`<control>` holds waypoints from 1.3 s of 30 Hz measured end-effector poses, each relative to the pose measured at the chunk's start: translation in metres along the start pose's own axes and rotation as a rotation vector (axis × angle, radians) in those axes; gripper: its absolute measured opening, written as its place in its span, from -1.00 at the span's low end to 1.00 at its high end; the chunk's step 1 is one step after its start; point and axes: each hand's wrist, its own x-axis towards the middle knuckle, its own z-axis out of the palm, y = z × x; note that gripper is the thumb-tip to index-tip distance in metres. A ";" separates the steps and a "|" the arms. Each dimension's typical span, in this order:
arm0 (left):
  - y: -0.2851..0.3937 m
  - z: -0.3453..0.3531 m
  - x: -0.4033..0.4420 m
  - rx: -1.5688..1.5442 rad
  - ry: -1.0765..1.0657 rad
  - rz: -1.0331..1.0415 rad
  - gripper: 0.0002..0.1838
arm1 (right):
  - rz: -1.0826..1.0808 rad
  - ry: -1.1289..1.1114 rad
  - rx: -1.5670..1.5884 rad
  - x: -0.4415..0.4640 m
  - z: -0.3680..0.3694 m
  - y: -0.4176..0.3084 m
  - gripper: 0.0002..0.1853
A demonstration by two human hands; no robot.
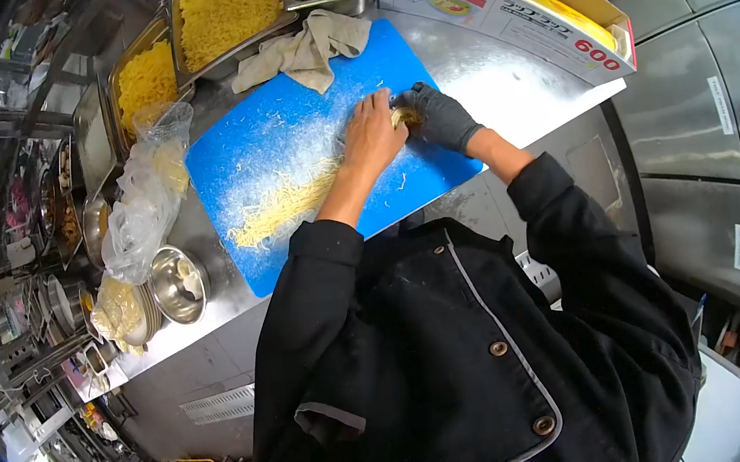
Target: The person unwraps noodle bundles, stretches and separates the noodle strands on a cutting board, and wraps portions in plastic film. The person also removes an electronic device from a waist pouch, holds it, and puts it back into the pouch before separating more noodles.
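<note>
Across a brushed stainless-steel kitchen worktop (516,98), a bright blue rectangular cutting board (231,170) is laid, dusted with white powder. Nearest to view, a black button-fronted jacket (424,355) with grey piping is worn, its sleeves reaching toward the board. On the board's near-left part, a loose heap of thin pale-yellow noodles (278,206) is spread beneath the left forearm, and a few stray strands are scattered around. Toward the board's right edge, a small yellow-brown bundle of strands (407,117) is held low between the 2 hands. The bare left hand (372,128) is placed back-up, its fingers kept together beside the bundle; whether anything is pinched by them cannot be told. The right hand (445,115), covered by a black glove, is curled around the bundle's other side, its thumb being hidden.

To the left, a round steel bowl (171,299) holding pale pieces is set beside a crumpled clear plastic bag (139,215). Beyond the board's far edge, a beige cloth (309,50) is bunched. Behind it, 2 steel pans (218,70) are filled with yellow shreds, and 1 smaller steel container (336,5) with chopped greens. At far right, a long white printed cardboard box (500,13) marked 600 is placed.
</note>
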 end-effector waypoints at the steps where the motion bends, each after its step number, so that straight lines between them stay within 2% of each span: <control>1: -0.002 0.005 0.002 -0.025 0.026 -0.013 -0.34 | 0.111 0.047 0.043 -0.005 0.006 -0.001 -0.43; 6: -0.002 -0.006 0.005 -0.093 0.000 -0.084 -0.47 | 0.289 0.192 0.268 -0.016 -0.001 -0.020 -0.51; 9: 0.005 -0.024 0.006 0.041 -0.160 -0.167 -0.55 | 0.274 -0.129 0.230 -0.019 -0.037 -0.021 -0.58; 10: 0.005 -0.025 0.005 0.041 -0.159 -0.168 -0.55 | 0.274 -0.130 0.230 -0.020 -0.037 -0.015 -0.58; 13: 0.006 -0.024 0.003 0.205 -0.214 -0.122 -0.52 | -0.149 -0.167 -0.049 -0.016 -0.028 0.006 -0.65; 14: 0.003 -0.021 0.003 0.204 -0.212 -0.122 -0.52 | -0.150 -0.167 -0.051 -0.014 -0.026 0.005 -0.65; 18: -0.014 -0.015 0.007 0.063 -0.265 -0.092 -0.45 | -0.039 -0.279 -0.189 0.000 -0.012 -0.009 -0.68; 21: -0.028 -0.015 0.006 -0.070 -0.290 -0.107 -0.35 | 0.170 -0.135 -0.046 0.002 -0.005 -0.024 -0.70; 22: -0.026 -0.022 0.002 -0.070 -0.284 -0.118 -0.35 | 0.160 -0.141 -0.044 0.004 -0.011 -0.025 -0.70; 25: -0.010 -0.038 -0.014 0.044 -0.244 -0.101 -0.29 | -0.087 -0.133 -0.079 0.008 -0.044 -0.013 -0.63; 26: -0.006 -0.037 -0.015 0.044 -0.241 -0.100 -0.29 | -0.088 -0.132 -0.081 0.014 -0.043 -0.011 -0.63; 29: 0.003 -0.032 -0.015 0.113 -0.204 -0.174 -0.22 | -0.500 -0.151 -0.141 0.030 -0.038 -0.010 -0.56; 34: -0.006 -0.036 -0.026 0.162 -0.233 -0.234 -0.30 | -0.535 -0.329 -0.207 0.037 -0.026 -0.013 -0.52; 37: -0.008 -0.034 -0.027 0.143 -0.212 -0.195 -0.41 | -0.257 -0.382 -0.142 0.032 -0.020 -0.014 -0.54; 38: -0.008 -0.033 -0.026 0.142 -0.211 -0.196 -0.41 | -0.258 -0.382 -0.142 0.029 -0.014 -0.013 -0.54; 39: -0.010 -0.031 -0.024 0.130 -0.169 -0.209 -0.48 | -0.179 -0.287 -0.143 0.026 -0.004 -0.013 -0.54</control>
